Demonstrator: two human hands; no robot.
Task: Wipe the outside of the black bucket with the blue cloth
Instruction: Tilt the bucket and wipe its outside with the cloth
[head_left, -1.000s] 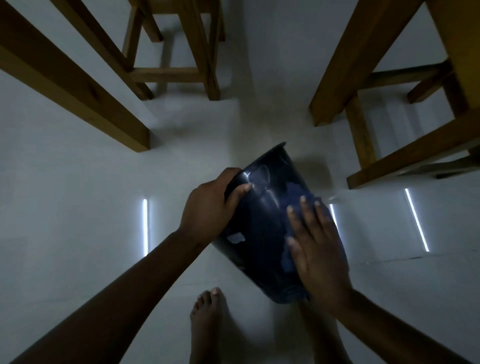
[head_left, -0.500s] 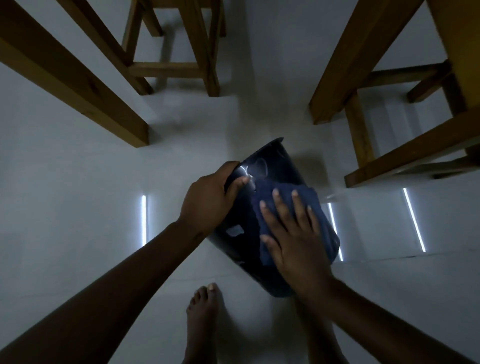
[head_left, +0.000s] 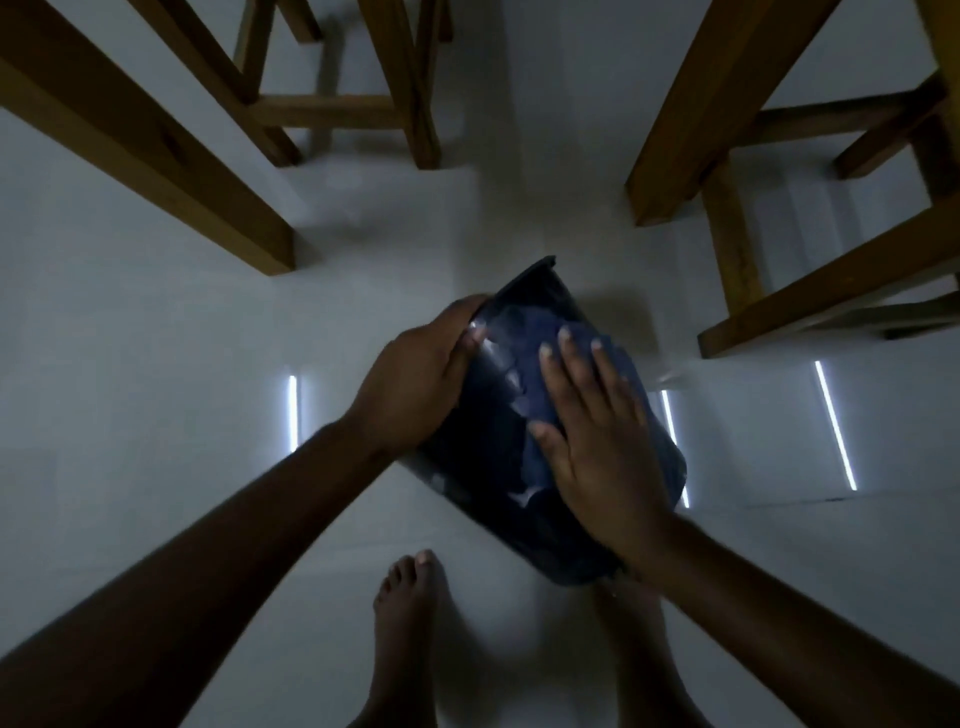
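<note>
Pale floor (head_left: 156, 322), wooden furniture legs (head_left: 171, 156) around. She holds the black bucket (head_left: 483, 441) tilted above it, long axis running away from her; left hand (head_left: 415, 384) grips its side, right hand (head_left: 597, 441) (fingers spread flat) presses the blue cloth (head_left: 535, 374) onto the upper wall.
</note>
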